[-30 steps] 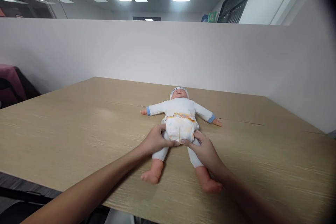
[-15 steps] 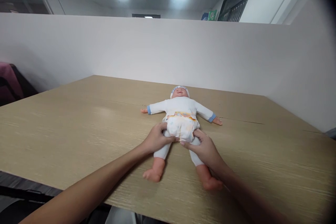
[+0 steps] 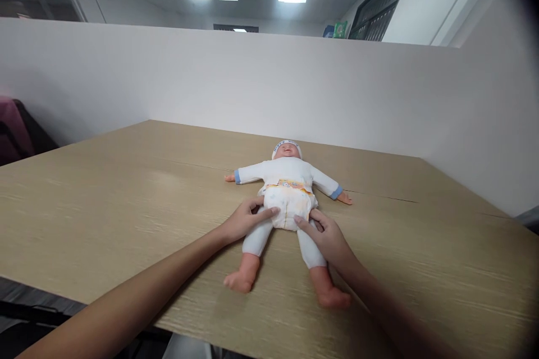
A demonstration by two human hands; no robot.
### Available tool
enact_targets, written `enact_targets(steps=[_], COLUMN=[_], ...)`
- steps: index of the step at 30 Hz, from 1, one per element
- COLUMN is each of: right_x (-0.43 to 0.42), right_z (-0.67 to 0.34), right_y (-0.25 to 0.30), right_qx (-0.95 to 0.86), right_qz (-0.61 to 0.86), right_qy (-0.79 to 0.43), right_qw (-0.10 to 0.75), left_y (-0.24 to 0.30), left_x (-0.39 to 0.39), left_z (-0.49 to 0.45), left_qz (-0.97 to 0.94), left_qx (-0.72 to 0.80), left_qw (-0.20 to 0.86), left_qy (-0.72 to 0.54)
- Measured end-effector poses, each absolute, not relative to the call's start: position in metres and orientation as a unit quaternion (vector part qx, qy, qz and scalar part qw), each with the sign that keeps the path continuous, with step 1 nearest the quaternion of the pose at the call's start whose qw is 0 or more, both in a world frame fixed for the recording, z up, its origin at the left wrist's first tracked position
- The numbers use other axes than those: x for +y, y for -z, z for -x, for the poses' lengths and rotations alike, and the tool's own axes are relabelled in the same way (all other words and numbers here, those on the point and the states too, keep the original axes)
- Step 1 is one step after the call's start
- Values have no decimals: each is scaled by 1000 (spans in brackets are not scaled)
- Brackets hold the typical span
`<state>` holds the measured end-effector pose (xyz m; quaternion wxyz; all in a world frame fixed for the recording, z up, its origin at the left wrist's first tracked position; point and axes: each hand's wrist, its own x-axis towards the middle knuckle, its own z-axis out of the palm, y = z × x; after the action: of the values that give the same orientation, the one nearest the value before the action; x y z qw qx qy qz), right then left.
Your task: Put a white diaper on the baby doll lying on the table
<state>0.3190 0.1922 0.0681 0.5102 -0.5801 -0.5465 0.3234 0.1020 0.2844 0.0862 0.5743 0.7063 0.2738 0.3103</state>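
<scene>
A baby doll in a white suit with blue cuffs and a white headband lies on its back, its arms spread and its feet towards me. Around its hips sits a white diaper with an orange patterned waistband. My left hand grips the diaper's leg edge on the left, thumb on the front and fingers tucked under the edge. On the right side my right hand pinches the other leg edge, its thumb on the diaper's front. Some fingertips of both hands are hidden by the diaper and the doll's legs.
The doll rests on a wide wooden table with a thin seam across it. Behind the table rises a white partition wall. A dark chair with a pink cloth stands beyond the left edge.
Both thumbs have moved from the diaper's bottom edge near the crotch up and outward onto its front. The doll appears slightly further left in view.
</scene>
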Motion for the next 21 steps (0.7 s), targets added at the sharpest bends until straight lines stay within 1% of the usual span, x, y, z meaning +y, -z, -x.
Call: enact_targets(steps=[4, 8, 11, 15, 18, 21], right_x=[195, 194, 189, 182, 182, 185], right_z=[-321, -321, -322, -323, -322, -321], right_y=[-68, -71, -74, -75, -73, -71], right_qx=[-478, -474, -500, -535, -543, -545], right_qz=[545, 546, 584, 657, 652, 639], right_qy=[-414, -416, -363, -225, -198, -169], right_qw=[551, 551, 527, 482, 491, 515], left_y=[-84, -82, -81, -82, -84, -85], left_x=[285, 284, 284, 285, 284, 283], left_z=[-104, -105, -105, -105, -104, -102], left_qz=[-640, -593, -567, -571, -596, -653], left_qx=[287, 306, 326, 331, 336, 348], left_qw=[634, 662, 667, 659, 632, 556], left_qy=[-326, -343, -356, -361, -363, -379])
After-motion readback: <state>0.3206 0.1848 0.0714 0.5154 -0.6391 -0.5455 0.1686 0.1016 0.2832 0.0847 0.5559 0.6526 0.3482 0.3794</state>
